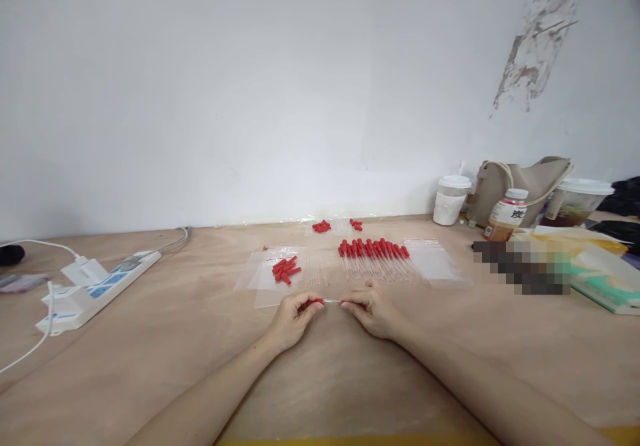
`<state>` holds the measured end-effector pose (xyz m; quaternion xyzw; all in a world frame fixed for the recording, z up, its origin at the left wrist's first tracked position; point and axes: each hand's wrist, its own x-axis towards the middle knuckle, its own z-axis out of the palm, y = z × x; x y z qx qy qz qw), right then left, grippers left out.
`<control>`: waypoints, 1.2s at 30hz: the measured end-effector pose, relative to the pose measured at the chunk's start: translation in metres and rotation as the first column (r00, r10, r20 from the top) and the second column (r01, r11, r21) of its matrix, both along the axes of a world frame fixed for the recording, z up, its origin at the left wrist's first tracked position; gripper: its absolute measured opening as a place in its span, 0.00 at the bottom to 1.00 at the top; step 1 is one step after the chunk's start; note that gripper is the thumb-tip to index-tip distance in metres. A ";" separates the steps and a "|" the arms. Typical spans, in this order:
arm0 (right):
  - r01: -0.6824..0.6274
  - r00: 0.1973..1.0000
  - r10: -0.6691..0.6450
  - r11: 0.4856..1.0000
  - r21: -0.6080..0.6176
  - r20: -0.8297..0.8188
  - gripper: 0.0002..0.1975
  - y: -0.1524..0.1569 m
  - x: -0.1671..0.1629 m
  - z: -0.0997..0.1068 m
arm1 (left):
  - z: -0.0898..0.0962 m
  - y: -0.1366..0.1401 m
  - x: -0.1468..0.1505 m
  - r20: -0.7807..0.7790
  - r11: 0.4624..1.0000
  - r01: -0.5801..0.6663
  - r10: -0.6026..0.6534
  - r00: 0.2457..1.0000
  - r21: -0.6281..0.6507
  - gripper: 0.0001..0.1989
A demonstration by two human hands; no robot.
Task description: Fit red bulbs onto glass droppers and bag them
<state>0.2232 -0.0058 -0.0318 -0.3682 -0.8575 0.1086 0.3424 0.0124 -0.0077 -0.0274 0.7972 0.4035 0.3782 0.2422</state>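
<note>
My left hand (294, 317) pinches a red rubber dropper bulb (318, 301), partly hidden by the fingers. A thin clear glass dropper tube (332, 301) spans the gap from the bulb to my right hand (374, 311), whose thumb and fingers are closed on its other end. How deep the tube sits in the bulb cannot be made out. Beyond my left hand, loose red bulbs (286, 270) lie on a plastic bag, with bare glass tubes (315, 271) beside them. Past my right hand is a row of droppers with red bulbs (375, 249), tubes pointing towards me.
Clear zip bags (434, 261) lie right of the row. More red bulbs (321, 226) are near the wall. A power strip (115, 285) with chargers is at left. At right stand a lidded cup (451, 201), a bottle (508, 216), a bag (537, 173) and a tissue pack (607, 276).
</note>
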 end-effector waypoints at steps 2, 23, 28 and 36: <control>-0.020 0.998 0.019 1.000 0.016 0.057 0.11 0.003 0.003 0.003 | 0.002 -0.002 0.000 -0.045 0.999 0.029 -0.027 0.999 0.025 0.09; 0.083 0.972 -0.065 0.994 -0.073 0.227 0.15 -0.015 0.003 0.006 | 0.008 -0.014 0.008 -0.337 0.963 0.196 -0.125 0.933 0.186 0.11; 0.076 0.987 -0.040 0.969 -0.234 0.155 0.16 -0.016 -0.003 0.008 | 0.008 -0.013 0.006 -0.443 0.942 0.256 -0.140 0.885 0.215 0.12; 0.066 0.977 -0.052 0.996 -0.062 0.205 0.12 -0.024 -0.010 0.030 | 0.009 -0.002 -0.006 -0.301 0.931 0.118 -0.009 0.954 0.346 0.12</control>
